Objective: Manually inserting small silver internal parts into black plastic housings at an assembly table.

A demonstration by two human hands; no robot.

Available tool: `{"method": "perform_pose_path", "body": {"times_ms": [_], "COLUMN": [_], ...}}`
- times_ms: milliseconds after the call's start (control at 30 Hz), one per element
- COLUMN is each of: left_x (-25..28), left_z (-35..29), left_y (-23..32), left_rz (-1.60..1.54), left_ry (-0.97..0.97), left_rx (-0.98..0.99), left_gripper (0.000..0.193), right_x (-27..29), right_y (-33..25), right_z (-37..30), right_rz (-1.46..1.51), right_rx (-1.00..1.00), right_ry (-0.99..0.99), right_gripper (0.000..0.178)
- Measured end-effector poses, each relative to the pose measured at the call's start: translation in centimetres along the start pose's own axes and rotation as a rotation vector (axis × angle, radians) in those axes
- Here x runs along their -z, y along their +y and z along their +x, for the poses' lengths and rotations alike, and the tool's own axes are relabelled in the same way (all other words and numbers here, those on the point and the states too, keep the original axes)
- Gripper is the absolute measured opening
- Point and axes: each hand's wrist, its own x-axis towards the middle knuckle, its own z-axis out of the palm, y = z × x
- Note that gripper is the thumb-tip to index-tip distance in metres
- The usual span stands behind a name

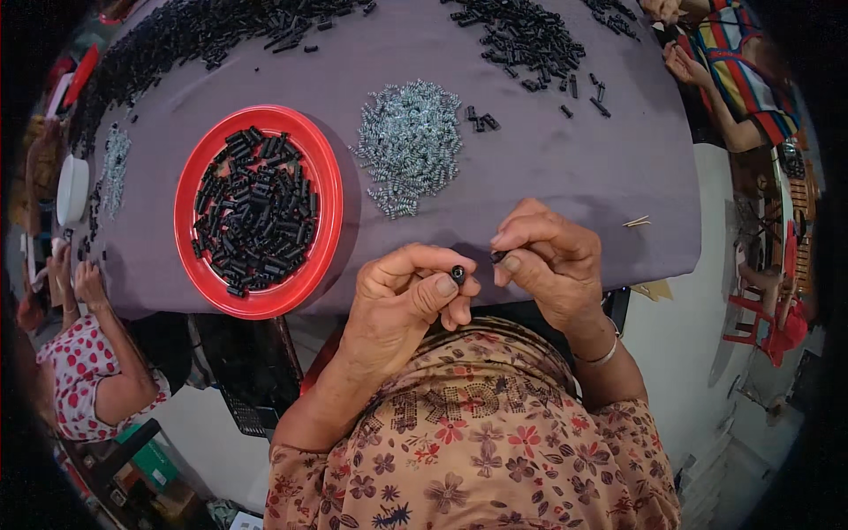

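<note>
Between the thumb and fingers of my left hand [402,296] is a small black plastic tube [458,275], its round open end facing up. Close by on the right, my right hand [552,265] pinches a small black plastic piece [500,256], mostly covered by the fingertips. The two pieces are apart. Both hands are over the table's near edge, in front of my body. A heap of small metal springs [409,146] lies beyond my left hand. To its left, a round red tray [331,190] holds many black tubes [256,212].
Large heaps of black plastic parts [521,40] cover the far side of the purple tablecloth [565,159]. Thin sticks [636,221] lie at the right. One co-worker [102,367] sits at the left with a white bowl [72,190] nearby; another [733,71] is at the far right.
</note>
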Motion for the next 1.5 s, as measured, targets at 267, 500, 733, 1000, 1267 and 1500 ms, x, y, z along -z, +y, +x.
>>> {"method": "perform_pose_path", "body": {"times_ms": [267, 500, 733, 1000, 1267, 1500], "left_x": [0.1, 0.4, 0.5, 0.2, -0.1, -0.3], "left_z": [0.0, 0.0, 0.4, 0.0, -0.1, -0.1], "left_y": [-0.1, -0.3, -0.5, -0.9, -0.6, -0.6], "left_rz": [-0.021, -0.028, -0.013, -0.128, 0.011, 0.050], "left_ry": [-0.010, -0.038, -0.137, -0.062, -0.008, 0.017], "left_rx": [0.021, 0.007, -0.086, 0.023, -0.004, 0.040], "left_gripper": [0.022, 0.023, 0.019, 0.020, 0.020, 0.017], "right_x": [-0.3, -0.3, -0.5, -0.8, -0.6, 0.0], "right_y": [0.1, 0.4, -0.3, 0.2, 0.1, -0.6], "right_z": [0.0, -0.2, -0.4, -0.4, -0.3, 0.3], "right_rz": [0.157, 0.160, -0.027, 0.079, 0.089, -0.397], "right_rx": [-0.067, -0.043, 0.029, -0.001, -0.066, 0.213], "right_ry": [-0.023, -0.001, 0.014, 0.015, 0.006, -0.043], "right_gripper": [0.014, 0.016, 0.015, 0.016, 0.015, 0.011]}}
